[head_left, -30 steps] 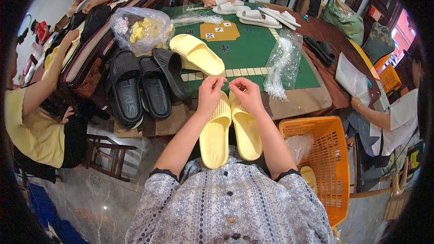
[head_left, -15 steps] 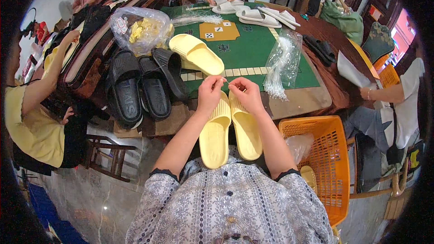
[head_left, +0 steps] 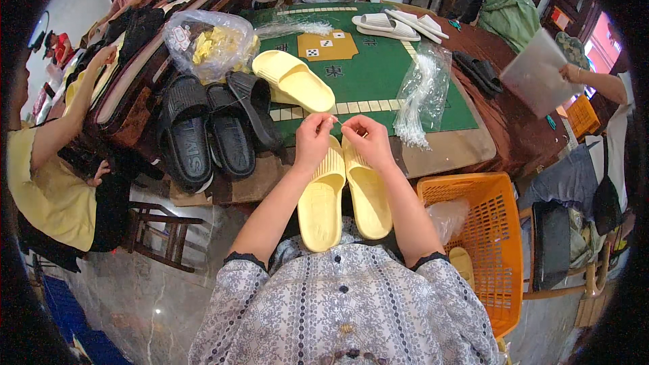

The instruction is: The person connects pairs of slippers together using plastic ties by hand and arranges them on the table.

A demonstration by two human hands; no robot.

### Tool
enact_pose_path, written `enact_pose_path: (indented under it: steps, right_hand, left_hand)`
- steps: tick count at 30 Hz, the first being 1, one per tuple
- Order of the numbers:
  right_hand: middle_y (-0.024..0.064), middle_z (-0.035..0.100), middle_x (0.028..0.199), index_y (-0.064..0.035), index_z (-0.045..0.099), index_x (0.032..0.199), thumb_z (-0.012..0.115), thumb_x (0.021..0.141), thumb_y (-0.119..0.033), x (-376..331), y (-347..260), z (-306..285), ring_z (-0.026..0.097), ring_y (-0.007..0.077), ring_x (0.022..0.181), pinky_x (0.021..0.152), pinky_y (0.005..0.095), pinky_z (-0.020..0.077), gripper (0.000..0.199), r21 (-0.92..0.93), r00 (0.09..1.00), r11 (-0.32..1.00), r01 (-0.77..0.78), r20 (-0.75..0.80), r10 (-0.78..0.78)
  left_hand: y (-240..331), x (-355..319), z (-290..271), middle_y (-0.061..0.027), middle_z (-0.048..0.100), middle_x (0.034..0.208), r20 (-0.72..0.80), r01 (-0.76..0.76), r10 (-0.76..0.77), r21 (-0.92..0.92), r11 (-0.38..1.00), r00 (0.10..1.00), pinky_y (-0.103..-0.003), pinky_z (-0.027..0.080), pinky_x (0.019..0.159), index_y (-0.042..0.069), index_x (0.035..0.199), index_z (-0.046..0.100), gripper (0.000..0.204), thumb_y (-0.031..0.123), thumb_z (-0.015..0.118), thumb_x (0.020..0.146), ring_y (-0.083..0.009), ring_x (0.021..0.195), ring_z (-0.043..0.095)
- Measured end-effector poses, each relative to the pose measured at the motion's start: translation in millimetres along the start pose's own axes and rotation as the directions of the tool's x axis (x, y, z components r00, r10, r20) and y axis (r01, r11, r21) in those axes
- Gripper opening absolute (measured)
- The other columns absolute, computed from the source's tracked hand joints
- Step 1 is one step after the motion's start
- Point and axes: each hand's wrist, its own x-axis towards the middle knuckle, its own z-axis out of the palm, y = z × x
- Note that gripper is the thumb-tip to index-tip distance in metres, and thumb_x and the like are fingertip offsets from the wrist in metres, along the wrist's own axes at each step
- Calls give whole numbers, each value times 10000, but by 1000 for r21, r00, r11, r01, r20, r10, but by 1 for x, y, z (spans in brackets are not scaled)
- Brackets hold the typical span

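Two pale yellow slippers (head_left: 343,196) lie side by side, soles up, from my lap to the table's near edge. My left hand (head_left: 315,138) and my right hand (head_left: 366,139) hover over their toe ends, fingertips pinched together on a thin clear plastic tie (head_left: 336,120) stretched between them. A clear bag of the same plastic ties (head_left: 420,98) lies just right of my right hand. Another pair of yellow slippers (head_left: 294,81) rests on the green table mat (head_left: 378,74) beyond my hands.
Several black slippers (head_left: 216,128) lie at the table's left edge, with a clear bag of yellow pieces (head_left: 209,44) behind them. An orange plastic basket (head_left: 483,236) stands at my right. White slippers (head_left: 392,25) lie at the far side. Other people sit around the table.
My hands stay pinched over the yellow slippers' toes, almost still. The person at the right has lifted a flat clear bag.
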Motion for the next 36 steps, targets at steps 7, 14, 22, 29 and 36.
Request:
enact_pose_path:
  steps: [7,14,22,29,36]
  right_hand:
    - [0,647,726,-24,663,881,700,827,-125,2,5,2,553,60,626,580,231,458,120,-5,999,1000,27,-34,-27]
    - [-5,647,725,-25,664,853,697,807,-135,0,5,1,545,60,605,559,224,445,123,-23,996,998,52,-65,-53]
    - [-6,646,726,-37,668,850,671,798,-115,-1,5,-1,537,56,594,550,222,438,94,-36,998,999,24,-54,-26]
    - [10,648,751,-37,665,864,669,808,-128,0,10,-5,534,80,591,547,242,432,107,-59,996,994,90,22,-89]
    - [37,645,755,-30,665,884,662,828,-145,0,1,2,556,109,599,556,257,443,128,-84,998,995,49,-21,-51]
  left_hand:
    - [-3,0,1,-114,649,819,11,-22,22,40,999,1000,-300,480,670,-1,903,670,103,70,599,882,-184,723,610]
    - [-1,-3,0,-106,649,776,65,-57,51,90,994,997,-310,474,643,9,873,677,102,96,627,851,-199,695,606]
    - [-4,-1,-4,-104,643,735,157,-80,68,72,994,985,-318,468,604,7,826,689,116,118,656,819,-201,661,606]
    - [-4,2,-8,-60,667,764,263,104,-115,56,993,958,-261,462,640,-7,843,690,92,78,662,822,-110,689,592]
    - [0,-2,-4,-122,656,751,111,-38,21,150,988,994,-327,488,602,13,851,693,134,137,661,811,-223,647,628]
